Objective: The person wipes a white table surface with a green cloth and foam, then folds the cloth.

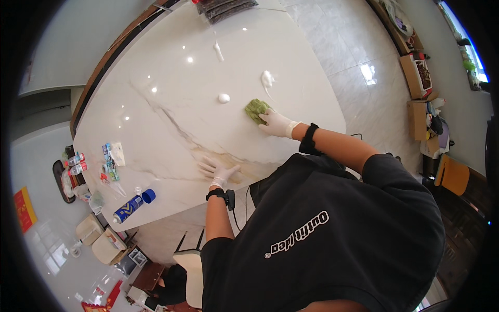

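Note:
My right hand (275,121), in a white glove, grips a folded green cloth (256,110) that rests on the white marble-patterned tabletop (187,93). Also gloved, my left hand (219,170) lies on the table near its front edge with the fingers spread and nothing in it. White foam sits on the surface in separate spots: a round blob (223,98) just left of the cloth, a smeared patch (267,79) beyond it, and a long streak (218,51) farther back.
A blue spray can (128,209) lies on its side at the left, beside its blue cap (148,196). Small packets (110,162) and plastic bottles (78,169) are along the left edge. Dark filled bags (228,9) lie at the far end. A chair (190,273) stands behind my left arm.

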`<state>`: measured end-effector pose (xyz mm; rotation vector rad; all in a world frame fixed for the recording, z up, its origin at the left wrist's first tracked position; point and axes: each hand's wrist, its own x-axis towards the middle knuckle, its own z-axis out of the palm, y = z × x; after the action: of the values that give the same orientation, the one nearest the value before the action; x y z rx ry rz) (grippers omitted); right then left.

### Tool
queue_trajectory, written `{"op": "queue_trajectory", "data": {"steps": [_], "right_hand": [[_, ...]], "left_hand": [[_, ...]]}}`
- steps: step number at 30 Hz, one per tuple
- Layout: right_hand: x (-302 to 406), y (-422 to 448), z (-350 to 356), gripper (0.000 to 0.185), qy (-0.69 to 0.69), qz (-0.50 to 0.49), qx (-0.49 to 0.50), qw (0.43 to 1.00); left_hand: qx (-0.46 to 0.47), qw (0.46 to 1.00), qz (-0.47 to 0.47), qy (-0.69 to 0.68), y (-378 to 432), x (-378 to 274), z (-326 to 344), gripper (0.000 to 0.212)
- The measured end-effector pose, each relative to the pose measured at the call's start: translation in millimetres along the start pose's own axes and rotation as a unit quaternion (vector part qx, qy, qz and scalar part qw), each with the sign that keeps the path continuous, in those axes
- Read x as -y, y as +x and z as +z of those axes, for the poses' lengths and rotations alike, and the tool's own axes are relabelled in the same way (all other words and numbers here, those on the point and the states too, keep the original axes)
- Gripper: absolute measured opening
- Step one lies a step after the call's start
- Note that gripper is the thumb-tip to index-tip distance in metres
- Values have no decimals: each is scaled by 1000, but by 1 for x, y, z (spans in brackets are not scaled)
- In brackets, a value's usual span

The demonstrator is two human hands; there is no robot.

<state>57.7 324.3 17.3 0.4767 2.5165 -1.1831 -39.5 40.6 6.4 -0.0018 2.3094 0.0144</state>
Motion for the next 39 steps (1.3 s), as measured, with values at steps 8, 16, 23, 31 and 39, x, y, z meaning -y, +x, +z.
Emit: {"op": "queue_trajectory", "data": {"steps": [8,16,23,31,39], "right_hand": [[11,13,-6,38,10,62,-105,992],[-3,-1,-19,36,30,80,-142,986],[-22,-19,-37,36,34,105,-135,985],[-56,-49,-59,29,-48,113,-174,977],[-86,-51,-87,21,-212,8,-224,951]], "left_hand": [[16,1000,4,-10,-2,0,-1,151],[21,1000,3,-14,-3,-2,-3,151],[29,999,6,-41,-6,-2,-6,149],[33,999,-6,-33,-9,-5,-7,148],[20,999,-11,-29,-6,-5,-4,149]]}}
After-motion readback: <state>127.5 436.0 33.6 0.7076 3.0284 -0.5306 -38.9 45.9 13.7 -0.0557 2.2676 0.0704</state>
